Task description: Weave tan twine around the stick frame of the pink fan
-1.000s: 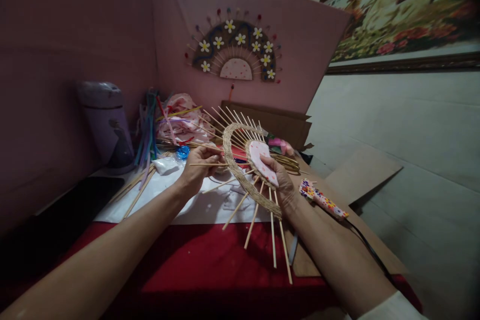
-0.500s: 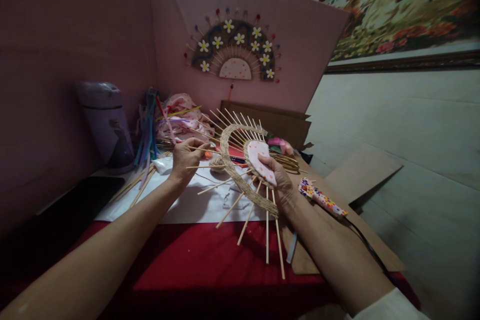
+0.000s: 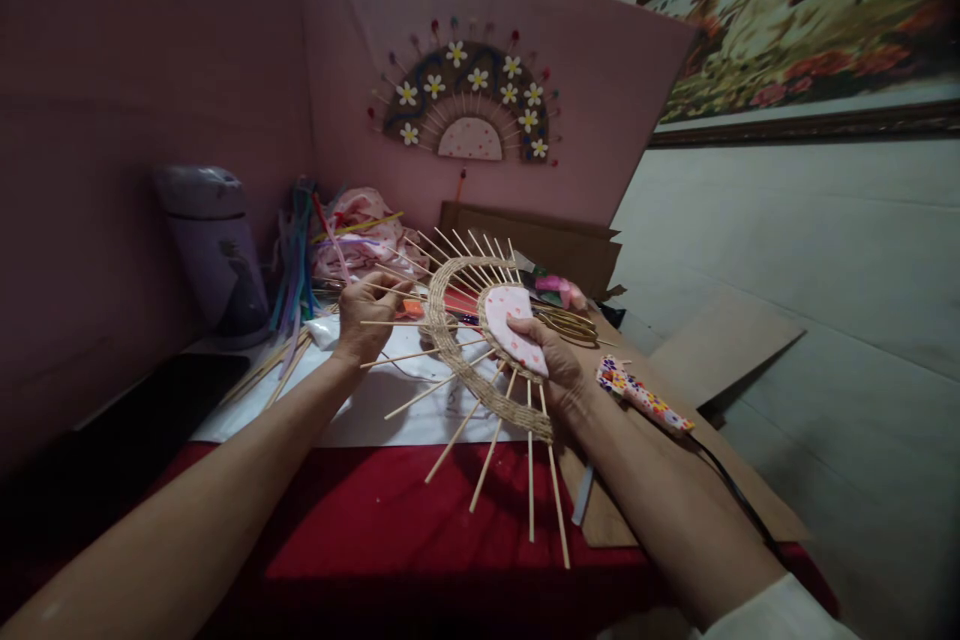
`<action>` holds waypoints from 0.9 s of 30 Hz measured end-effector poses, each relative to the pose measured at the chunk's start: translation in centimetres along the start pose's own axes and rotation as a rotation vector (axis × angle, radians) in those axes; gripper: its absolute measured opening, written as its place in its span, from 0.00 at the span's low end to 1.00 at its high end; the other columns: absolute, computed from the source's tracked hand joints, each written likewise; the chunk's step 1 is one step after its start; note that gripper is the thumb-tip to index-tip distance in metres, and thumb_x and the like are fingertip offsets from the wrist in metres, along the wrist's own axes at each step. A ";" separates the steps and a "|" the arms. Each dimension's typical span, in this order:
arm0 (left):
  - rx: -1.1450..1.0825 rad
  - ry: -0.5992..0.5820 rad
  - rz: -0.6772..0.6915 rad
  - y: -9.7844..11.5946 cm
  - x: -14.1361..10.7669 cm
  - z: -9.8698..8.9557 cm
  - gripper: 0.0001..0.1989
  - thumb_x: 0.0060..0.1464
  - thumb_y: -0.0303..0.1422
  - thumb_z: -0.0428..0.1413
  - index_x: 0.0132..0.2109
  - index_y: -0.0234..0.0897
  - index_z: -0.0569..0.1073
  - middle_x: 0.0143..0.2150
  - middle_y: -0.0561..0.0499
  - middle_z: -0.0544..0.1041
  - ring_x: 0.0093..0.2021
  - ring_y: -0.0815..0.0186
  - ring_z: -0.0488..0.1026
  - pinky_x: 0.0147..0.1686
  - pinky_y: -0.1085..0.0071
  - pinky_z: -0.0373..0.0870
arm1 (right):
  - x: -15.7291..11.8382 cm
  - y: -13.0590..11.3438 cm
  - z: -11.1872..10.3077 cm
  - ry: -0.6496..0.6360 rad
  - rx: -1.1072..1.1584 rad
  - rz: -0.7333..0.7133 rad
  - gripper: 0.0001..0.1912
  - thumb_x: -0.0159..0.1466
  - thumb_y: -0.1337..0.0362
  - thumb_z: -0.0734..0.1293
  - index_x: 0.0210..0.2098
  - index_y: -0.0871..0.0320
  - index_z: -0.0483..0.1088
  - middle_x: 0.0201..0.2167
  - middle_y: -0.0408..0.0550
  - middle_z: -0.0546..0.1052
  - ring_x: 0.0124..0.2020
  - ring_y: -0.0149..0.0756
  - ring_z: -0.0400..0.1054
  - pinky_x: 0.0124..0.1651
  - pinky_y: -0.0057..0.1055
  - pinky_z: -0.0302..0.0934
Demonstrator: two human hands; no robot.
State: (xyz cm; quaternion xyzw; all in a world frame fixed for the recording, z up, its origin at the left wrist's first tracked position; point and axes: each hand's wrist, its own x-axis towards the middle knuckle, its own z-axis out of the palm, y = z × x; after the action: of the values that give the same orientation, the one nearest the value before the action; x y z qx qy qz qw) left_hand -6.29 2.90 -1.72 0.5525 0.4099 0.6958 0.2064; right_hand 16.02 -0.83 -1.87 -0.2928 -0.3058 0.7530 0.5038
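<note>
A half-round fan frame of thin wooden sticks, woven with a band of twine (image 3: pixel 442 345), is held above the table. At its centre sits a pink spotted half-disc (image 3: pixel 514 325). My right hand (image 3: pixel 553 360) grips this centre, thumb on top and the other fingers mostly hidden behind. At the left side of the frame, my left hand (image 3: pixel 369 312) is closed in a pinch near the stick ends. A thin strand of twine runs below it, and its fingertips appear to pinch that twine. Partly behind the woven band lies a ball of twine (image 3: pixel 439 332).
A finished flower-decorated fan (image 3: pixel 469 95) hangs on the pink board. A purple tumbler (image 3: pixel 214 260), pipe cleaners (image 3: pixel 296 260) and bunched pink cloth (image 3: pixel 364 230) stand left. At right, a flower-patterned glue gun (image 3: pixel 645 395) lies on cardboard (image 3: pixel 720 480); gold-handled scissors (image 3: pixel 566 325) lie behind my right hand.
The fan frame has shifted slightly left and down and turned a little in my right hand. My left hand has moved slightly left, still pinched.
</note>
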 end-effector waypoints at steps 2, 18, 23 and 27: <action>0.011 0.012 0.016 -0.1 0.0 -0.1 0.08 0.42 0.34 0.60 0.24 0.35 0.71 0.18 0.55 0.69 0.19 0.72 0.65 0.21 0.75 0.61 | 0.0 -0.1 0.0 -0.003 -0.005 0.028 0.11 0.61 0.72 0.58 0.39 0.71 0.68 0.23 0.55 0.78 0.17 0.35 0.72 0.19 0.27 0.69; 0.163 0.095 0.105 -0.6 0.3 -0.7 0.08 0.44 0.36 0.59 0.24 0.37 0.71 0.19 0.56 0.69 0.21 0.70 0.64 0.22 0.75 0.57 | 0.0 -0.4 0.0 -0.015 -0.032 0.034 0.13 0.62 0.70 0.56 0.42 0.71 0.66 0.19 0.52 0.77 0.14 0.35 0.70 0.16 0.25 0.66; 0.273 0.157 0.146 -0.3 0.4 -1.1 0.11 0.46 0.40 0.58 0.24 0.37 0.71 0.18 0.56 0.66 0.21 0.71 0.61 0.23 0.74 0.56 | 0.0 -0.2 0.1 0.007 -0.037 0.045 0.12 0.61 0.72 0.56 0.40 0.71 0.67 0.21 0.53 0.78 0.16 0.34 0.71 0.18 0.26 0.67; 0.316 0.157 0.175 -0.3 0.6 -1.3 0.11 0.46 0.40 0.58 0.24 0.37 0.71 0.18 0.56 0.66 0.21 0.71 0.60 0.23 0.74 0.55 | 0.3 -0.1 -0.2 -0.027 -0.013 0.006 0.10 0.60 0.73 0.58 0.38 0.70 0.68 0.22 0.52 0.78 0.16 0.34 0.71 0.18 0.26 0.68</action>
State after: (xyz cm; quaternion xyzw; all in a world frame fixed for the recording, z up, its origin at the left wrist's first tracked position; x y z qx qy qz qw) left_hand -7.76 3.06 -1.66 0.5555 0.4793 0.6791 0.0233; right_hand 16.14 -0.50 -1.91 -0.2868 -0.3167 0.7563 0.4954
